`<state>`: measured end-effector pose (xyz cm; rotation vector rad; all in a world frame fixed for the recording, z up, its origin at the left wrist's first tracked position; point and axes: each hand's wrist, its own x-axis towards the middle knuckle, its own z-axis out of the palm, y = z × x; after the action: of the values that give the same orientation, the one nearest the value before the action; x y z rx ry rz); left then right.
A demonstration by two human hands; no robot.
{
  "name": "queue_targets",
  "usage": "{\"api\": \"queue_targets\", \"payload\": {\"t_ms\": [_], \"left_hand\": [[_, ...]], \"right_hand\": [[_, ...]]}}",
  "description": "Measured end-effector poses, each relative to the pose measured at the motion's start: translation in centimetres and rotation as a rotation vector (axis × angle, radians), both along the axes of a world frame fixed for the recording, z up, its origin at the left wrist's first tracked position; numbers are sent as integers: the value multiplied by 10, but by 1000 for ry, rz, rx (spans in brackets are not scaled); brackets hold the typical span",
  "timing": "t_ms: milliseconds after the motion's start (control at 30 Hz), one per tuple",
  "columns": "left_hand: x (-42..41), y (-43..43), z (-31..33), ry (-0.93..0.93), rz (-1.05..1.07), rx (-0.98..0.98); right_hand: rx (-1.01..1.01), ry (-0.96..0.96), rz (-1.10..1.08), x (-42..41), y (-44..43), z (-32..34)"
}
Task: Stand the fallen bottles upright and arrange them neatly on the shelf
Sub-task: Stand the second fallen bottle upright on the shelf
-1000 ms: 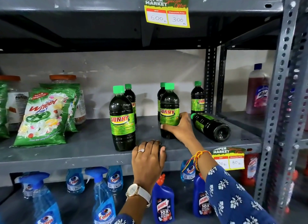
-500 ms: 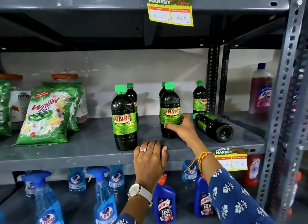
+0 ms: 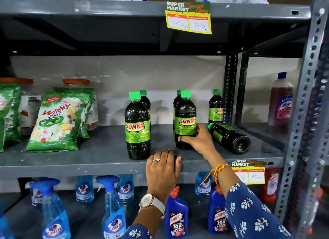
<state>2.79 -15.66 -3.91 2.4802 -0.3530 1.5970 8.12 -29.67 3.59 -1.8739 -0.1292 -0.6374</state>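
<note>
Several dark Sunny bottles with green caps stand on the grey middle shelf [image 3: 99, 155]. One stands front left [image 3: 137, 126] with another behind it [image 3: 146, 103]. My right hand [image 3: 197, 140] is wrapped around the lower part of the upright middle bottle [image 3: 185, 114], which hides most of a bottle behind it [image 3: 176, 100]. A further bottle stands upright at the back right [image 3: 216, 108]. In front of that one a bottle lies on its side [image 3: 229, 137], base towards me, cap pointing back left. My left hand [image 3: 163, 165] rests on the shelf's front edge with curled fingers, holding no bottle.
Green Wheel detergent packs [image 3: 55, 123] and orange-lidded jars [image 3: 76, 84] fill the shelf's left side. A metal upright [image 3: 230, 89] bounds the right. Blue Colin sprays [image 3: 114, 219] and Harpic bottles [image 3: 176, 219] stand on the shelf below. A price tag [image 3: 248, 173] hangs on the front edge.
My right hand has stayed on the middle bottle, its fingers reaching a little further round the lower front. The left hand and the lying bottle have not moved.
</note>
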Motion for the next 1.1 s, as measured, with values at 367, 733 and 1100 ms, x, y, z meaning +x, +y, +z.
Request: {"api": "queue_targets", "payload": {"t_ms": [367,733,1100], "left_hand": [[-7,-2,2,22,37,13],[-15,-4,6,93,60,10],[-17,-6,6,126,67,-4]], "right_hand": [[-11,-63,53,-46,-5,-4],[-44,-106,47,-57,-8,-6],[-54,-137,34,-57,-8,-8]]}}
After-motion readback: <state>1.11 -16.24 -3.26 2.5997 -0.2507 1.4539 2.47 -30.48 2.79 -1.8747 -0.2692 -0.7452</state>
